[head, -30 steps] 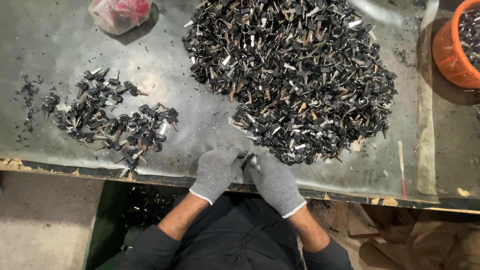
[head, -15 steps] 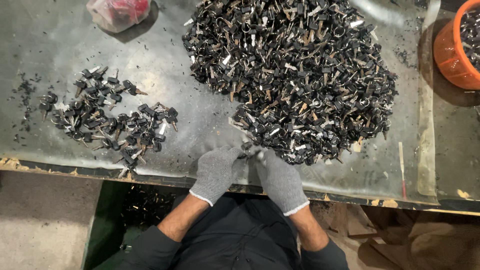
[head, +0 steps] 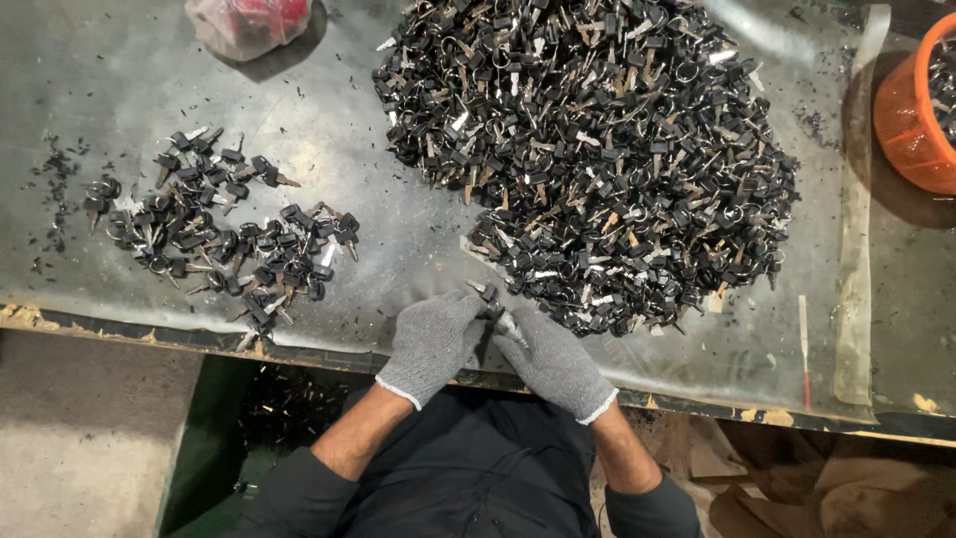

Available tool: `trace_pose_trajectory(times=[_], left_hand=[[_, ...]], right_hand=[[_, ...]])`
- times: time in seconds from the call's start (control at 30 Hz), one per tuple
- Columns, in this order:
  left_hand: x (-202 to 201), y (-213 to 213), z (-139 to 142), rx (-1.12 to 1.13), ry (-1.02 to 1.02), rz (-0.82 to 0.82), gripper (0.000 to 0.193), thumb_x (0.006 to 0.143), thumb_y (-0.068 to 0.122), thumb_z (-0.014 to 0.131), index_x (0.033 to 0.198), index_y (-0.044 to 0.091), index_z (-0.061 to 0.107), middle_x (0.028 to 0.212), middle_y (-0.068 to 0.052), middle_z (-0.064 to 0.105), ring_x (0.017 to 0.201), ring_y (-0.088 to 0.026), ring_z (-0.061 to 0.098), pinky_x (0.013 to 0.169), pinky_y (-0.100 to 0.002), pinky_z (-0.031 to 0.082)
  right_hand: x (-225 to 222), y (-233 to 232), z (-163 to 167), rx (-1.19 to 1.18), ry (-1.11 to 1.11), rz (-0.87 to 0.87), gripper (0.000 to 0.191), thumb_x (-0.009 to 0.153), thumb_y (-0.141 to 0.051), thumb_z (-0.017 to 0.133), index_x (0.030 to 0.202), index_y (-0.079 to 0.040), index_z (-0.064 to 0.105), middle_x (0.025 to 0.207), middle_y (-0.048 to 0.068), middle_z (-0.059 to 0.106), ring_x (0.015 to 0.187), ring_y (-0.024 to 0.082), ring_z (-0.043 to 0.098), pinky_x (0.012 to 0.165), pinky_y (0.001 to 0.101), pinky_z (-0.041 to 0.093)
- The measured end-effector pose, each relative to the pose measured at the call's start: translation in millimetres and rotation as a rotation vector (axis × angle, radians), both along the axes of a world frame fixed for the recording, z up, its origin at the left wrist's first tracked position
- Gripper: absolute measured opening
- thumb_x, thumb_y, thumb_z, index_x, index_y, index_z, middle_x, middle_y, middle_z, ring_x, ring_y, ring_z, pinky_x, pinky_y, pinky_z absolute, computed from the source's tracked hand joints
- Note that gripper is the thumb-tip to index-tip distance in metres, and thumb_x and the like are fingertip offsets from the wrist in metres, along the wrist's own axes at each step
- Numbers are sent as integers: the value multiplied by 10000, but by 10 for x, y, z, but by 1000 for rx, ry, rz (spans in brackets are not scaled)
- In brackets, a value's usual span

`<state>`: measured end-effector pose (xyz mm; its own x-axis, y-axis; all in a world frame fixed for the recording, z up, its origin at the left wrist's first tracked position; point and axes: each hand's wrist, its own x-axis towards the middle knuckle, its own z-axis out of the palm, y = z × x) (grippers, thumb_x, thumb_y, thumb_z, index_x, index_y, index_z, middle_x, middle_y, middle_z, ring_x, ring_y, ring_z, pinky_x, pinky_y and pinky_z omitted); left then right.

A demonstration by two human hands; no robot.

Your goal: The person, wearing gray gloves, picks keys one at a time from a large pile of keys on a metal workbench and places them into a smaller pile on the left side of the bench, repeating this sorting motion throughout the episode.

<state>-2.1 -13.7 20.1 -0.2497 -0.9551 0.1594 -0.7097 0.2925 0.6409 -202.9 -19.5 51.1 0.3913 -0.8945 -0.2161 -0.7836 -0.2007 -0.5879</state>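
Both gloved hands meet at the bench's near edge, low centre of the frame: left hand (head: 433,344) and right hand (head: 554,361) are closed together on a small black-headed key (head: 492,299), its metal blade poking out between the fingertips, seemingly held close for working. Up and left lies a thin spread of keys (head: 224,239), well apart from the large heap of keys (head: 597,149) at upper centre, which suggests sorting. Far corners hold a plastic bag (head: 249,22) and an orange bucket (head: 911,120).
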Motion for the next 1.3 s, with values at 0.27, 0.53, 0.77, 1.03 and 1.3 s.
trace_pose_trajectory(times=[0.27, 0.53, 0.77, 1.03, 1.3], left_hand=[[-34, 23, -147, -69, 3, -48, 139, 913, 131, 645, 1026, 71, 698, 902, -135, 698, 818, -344, 699, 717, -471, 552], [-33, -91, -113, 87, 21, -73, 210, 875, 189, 651, 1017, 46, 710, 876, -190, 701, 830, -422, 678, 695, -560, 511], [-89, -168, -144, 132, -8, -135, 164, 897, 165, 627, 981, 54, 714, 904, -189, 709, 880, -408, 691, 756, -537, 535], [-90, 0, -94, -82, 83, -42, 186, 872, 122, 656, 1043, 58, 688, 912, -165, 695, 837, -372, 692, 730, -488, 545], [-92, 57, -227, -198, -11, -91, 125, 872, 89, 664, 995, 63, 663, 844, -126, 633, 799, -335, 664, 717, -451, 535]], right_hand=[[460, 157, 23, -182, 565, -71, 237, 997, -187, 555, 1119, 13, 592, 822, 194, 702, 672, 343, 742, 533, 445, 607], [160, 83, 135, -310, 410, 92, 217, 884, -89, 620, 1091, -26, 604, 929, 162, 694, 770, 337, 738, 609, 440, 597], [254, 81, -17, -168, 562, -15, 206, 1022, -186, 568, 1107, 3, 571, 898, 198, 679, 722, 357, 737, 577, 447, 600], [254, 82, 155, 74, 255, -120, 421, 995, -223, 562, 1249, 95, 457, 896, 235, 707, 815, 410, 740, 694, 501, 590], [279, 111, 91, -2, 346, -125, 256, 990, -225, 577, 1125, -7, 570, 954, 205, 707, 866, 376, 735, 721, 494, 598]])
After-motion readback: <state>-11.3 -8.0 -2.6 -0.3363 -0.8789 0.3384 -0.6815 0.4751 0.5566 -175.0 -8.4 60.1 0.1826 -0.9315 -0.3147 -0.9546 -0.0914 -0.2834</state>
